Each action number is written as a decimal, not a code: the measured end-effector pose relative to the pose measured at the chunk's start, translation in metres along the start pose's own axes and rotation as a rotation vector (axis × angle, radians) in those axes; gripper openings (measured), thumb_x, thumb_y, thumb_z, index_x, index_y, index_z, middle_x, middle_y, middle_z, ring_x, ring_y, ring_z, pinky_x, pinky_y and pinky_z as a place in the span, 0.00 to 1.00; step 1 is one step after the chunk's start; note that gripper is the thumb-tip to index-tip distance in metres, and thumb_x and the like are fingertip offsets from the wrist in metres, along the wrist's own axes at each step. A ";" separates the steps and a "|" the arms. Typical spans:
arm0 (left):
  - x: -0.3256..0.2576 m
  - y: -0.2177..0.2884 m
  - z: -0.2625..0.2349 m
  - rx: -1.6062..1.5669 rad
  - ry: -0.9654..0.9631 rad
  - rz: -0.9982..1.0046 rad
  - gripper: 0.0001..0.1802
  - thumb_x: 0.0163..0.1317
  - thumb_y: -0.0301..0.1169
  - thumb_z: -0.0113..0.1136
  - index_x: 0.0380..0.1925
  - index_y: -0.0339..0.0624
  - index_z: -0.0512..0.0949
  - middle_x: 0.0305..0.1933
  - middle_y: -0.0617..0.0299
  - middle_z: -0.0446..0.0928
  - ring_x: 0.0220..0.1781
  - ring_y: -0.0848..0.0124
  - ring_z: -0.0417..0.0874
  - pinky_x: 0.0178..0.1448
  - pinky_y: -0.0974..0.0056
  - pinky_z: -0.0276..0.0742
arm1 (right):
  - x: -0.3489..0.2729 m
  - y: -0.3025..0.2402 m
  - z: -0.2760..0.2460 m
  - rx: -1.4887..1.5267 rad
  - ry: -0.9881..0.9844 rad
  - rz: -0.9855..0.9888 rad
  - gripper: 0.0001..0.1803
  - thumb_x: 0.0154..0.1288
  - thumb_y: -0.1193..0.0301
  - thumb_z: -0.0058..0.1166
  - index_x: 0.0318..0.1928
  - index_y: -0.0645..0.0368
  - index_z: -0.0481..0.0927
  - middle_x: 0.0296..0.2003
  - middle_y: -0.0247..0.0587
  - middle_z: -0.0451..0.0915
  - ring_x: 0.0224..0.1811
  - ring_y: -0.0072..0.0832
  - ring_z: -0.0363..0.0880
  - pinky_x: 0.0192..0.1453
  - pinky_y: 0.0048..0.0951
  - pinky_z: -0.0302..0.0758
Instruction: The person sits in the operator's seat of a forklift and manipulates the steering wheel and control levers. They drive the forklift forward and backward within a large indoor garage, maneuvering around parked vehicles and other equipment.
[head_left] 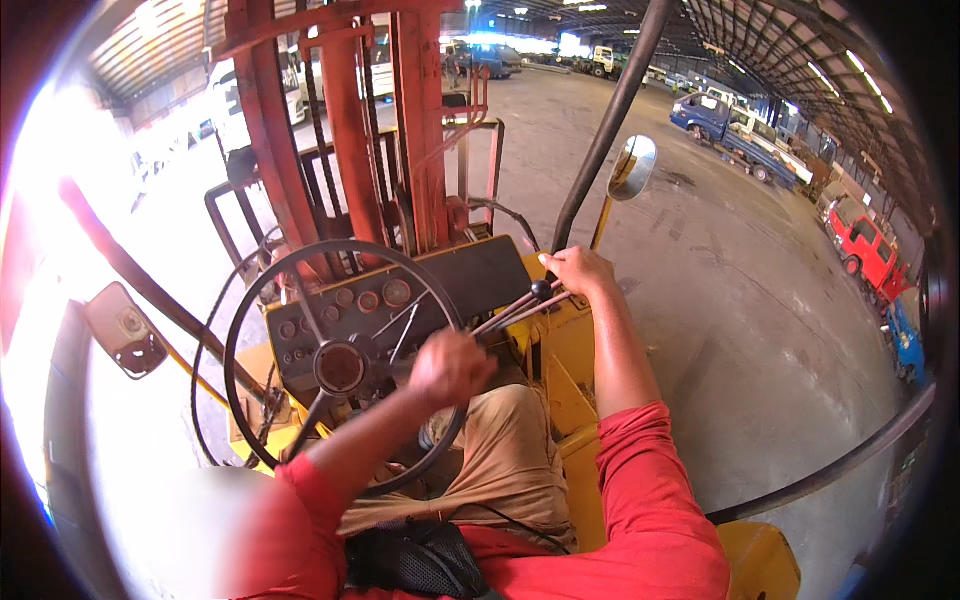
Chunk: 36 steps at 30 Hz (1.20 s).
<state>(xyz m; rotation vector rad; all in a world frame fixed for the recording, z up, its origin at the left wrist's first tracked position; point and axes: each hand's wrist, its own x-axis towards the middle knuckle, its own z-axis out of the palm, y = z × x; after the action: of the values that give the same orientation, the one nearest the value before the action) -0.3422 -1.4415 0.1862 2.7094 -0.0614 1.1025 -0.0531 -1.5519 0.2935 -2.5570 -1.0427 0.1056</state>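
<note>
A large black steering wheel (340, 369) with a brown hub stands before me. My left hand (453, 369), slightly smeared by motion, is closed at the right side of its rim. Farther right, my right hand (582, 271) is closed at the upper end of a control lever (538, 311), its thumb pointing left; the lever's tip is hidden in the palm. A second lever's round black knob (541, 290) shows just below the hand. Behind the wheel, the dark dashboard (440, 290) carries several round gauges (369, 301) and thin pale levers (404, 333).
Ahead rises a forklift's red mast (352, 140) with chains. A black post (612, 130) and a round mirror (632, 168) stand at the right, another mirror (126, 330) at the left. Beyond the concrete floor (720, 290) are a blue truck (740, 135) and a red vehicle (868, 250).
</note>
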 end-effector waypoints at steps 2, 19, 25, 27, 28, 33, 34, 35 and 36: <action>-0.063 0.025 -0.022 -0.124 -0.084 0.185 0.13 0.57 0.36 0.74 0.21 0.49 0.78 0.26 0.60 0.71 0.30 0.56 0.75 0.36 0.49 0.71 | -0.003 -0.004 0.000 -0.011 -0.008 -0.004 0.32 0.74 0.35 0.50 0.54 0.44 0.93 0.48 0.43 0.92 0.57 0.46 0.89 0.64 0.46 0.80; -0.070 -0.188 -0.226 0.535 0.343 -0.631 0.19 0.76 0.45 0.60 0.38 0.40 0.87 0.39 0.47 0.83 0.46 0.46 0.86 0.53 0.46 0.80 | 0.005 -0.001 -0.005 -0.047 -0.067 -0.040 0.35 0.69 0.31 0.54 0.46 0.48 0.93 0.45 0.42 0.92 0.53 0.43 0.90 0.59 0.43 0.81; 0.078 -0.150 -0.104 0.366 0.211 -0.486 0.17 0.73 0.45 0.60 0.39 0.46 0.90 0.47 0.52 0.87 0.54 0.52 0.86 0.61 0.48 0.82 | 0.012 0.003 -0.006 -0.079 -0.108 0.009 0.35 0.69 0.30 0.54 0.52 0.43 0.93 0.48 0.40 0.92 0.56 0.41 0.89 0.61 0.43 0.80; 0.077 -0.129 -0.051 0.204 0.272 -0.327 0.12 0.64 0.41 0.69 0.29 0.47 0.87 0.37 0.54 0.85 0.43 0.52 0.86 0.49 0.48 0.84 | 0.015 -0.001 -0.003 -0.055 -0.120 0.001 0.35 0.68 0.29 0.54 0.54 0.42 0.92 0.49 0.38 0.93 0.57 0.40 0.89 0.62 0.42 0.80; 0.073 -0.103 -0.028 0.185 0.236 -0.262 0.12 0.63 0.41 0.70 0.26 0.46 0.85 0.34 0.55 0.82 0.41 0.52 0.85 0.46 0.47 0.82 | 0.016 0.002 -0.002 -0.041 -0.119 0.000 0.35 0.68 0.29 0.55 0.54 0.42 0.92 0.48 0.38 0.93 0.57 0.40 0.89 0.62 0.42 0.80; -0.030 0.008 0.003 -0.008 -0.061 0.111 0.15 0.60 0.40 0.73 0.22 0.50 0.78 0.28 0.59 0.73 0.33 0.56 0.79 0.38 0.49 0.75 | 0.009 0.006 -0.003 -0.027 -0.063 -0.023 0.36 0.67 0.30 0.55 0.51 0.45 0.93 0.46 0.40 0.93 0.54 0.41 0.90 0.60 0.43 0.81; -0.051 0.025 -0.014 -0.070 -0.119 0.137 0.15 0.59 0.39 0.74 0.22 0.50 0.78 0.28 0.61 0.72 0.33 0.57 0.78 0.38 0.50 0.75 | 0.009 0.007 -0.005 -0.027 -0.063 -0.025 0.35 0.67 0.30 0.55 0.51 0.46 0.93 0.46 0.40 0.93 0.53 0.42 0.90 0.60 0.43 0.81; -0.073 0.040 -0.040 -0.129 -0.183 0.160 0.14 0.58 0.38 0.76 0.22 0.50 0.78 0.27 0.62 0.71 0.32 0.58 0.77 0.38 0.51 0.75 | 0.008 0.008 -0.004 -0.022 -0.067 -0.028 0.35 0.68 0.30 0.55 0.50 0.46 0.94 0.45 0.41 0.93 0.53 0.42 0.90 0.59 0.43 0.81; -0.098 0.048 -0.061 -0.144 -0.209 0.122 0.14 0.56 0.37 0.77 0.22 0.50 0.78 0.27 0.63 0.72 0.32 0.59 0.78 0.38 0.52 0.74 | 0.006 0.005 -0.004 -0.019 -0.050 -0.041 0.35 0.68 0.30 0.55 0.48 0.46 0.94 0.45 0.42 0.93 0.52 0.43 0.91 0.58 0.43 0.82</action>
<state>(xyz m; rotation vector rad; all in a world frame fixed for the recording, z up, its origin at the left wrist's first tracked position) -0.4601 -1.4796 0.1691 2.7088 -0.3299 0.8051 -0.0442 -1.5521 0.2952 -2.5603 -1.1198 0.1505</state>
